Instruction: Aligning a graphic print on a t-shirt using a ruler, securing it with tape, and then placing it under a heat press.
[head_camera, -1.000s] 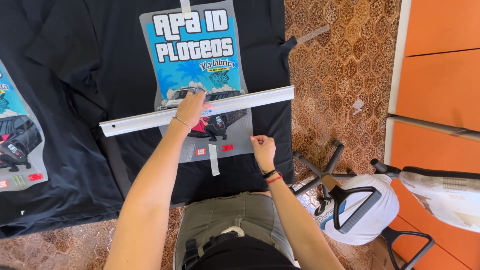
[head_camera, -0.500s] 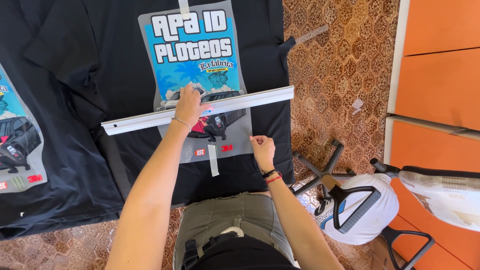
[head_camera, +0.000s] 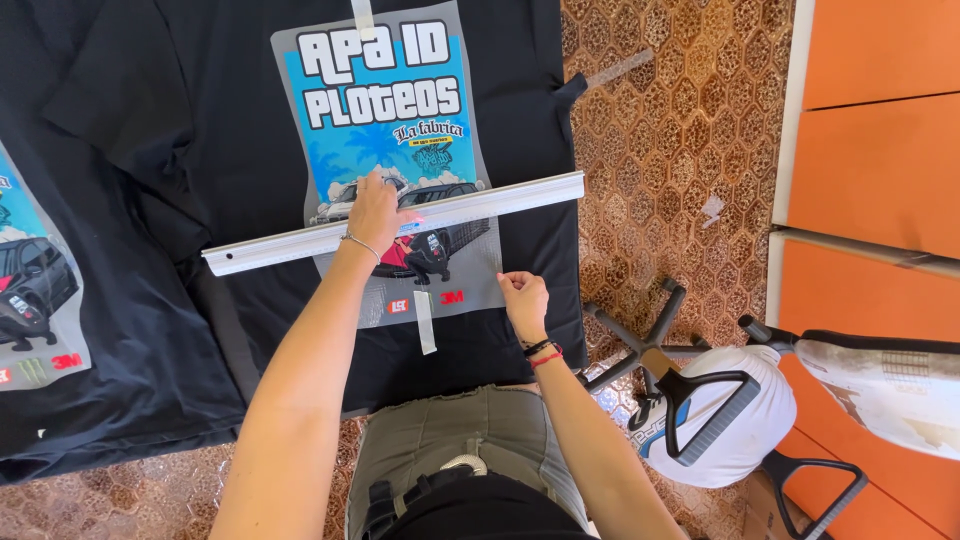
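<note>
A long white ruler lies slanted across the printed transfer sheet on a black shirt on the desk. The left hand presses flat on the ruler, its grip open. The right hand pinches the sheet's lower right corner. An office chair stands just beside.

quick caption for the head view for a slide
Left hand presses a white ruler across a printed transfer on a black t-shirt; right hand pinches the transfer's corner.
</note>
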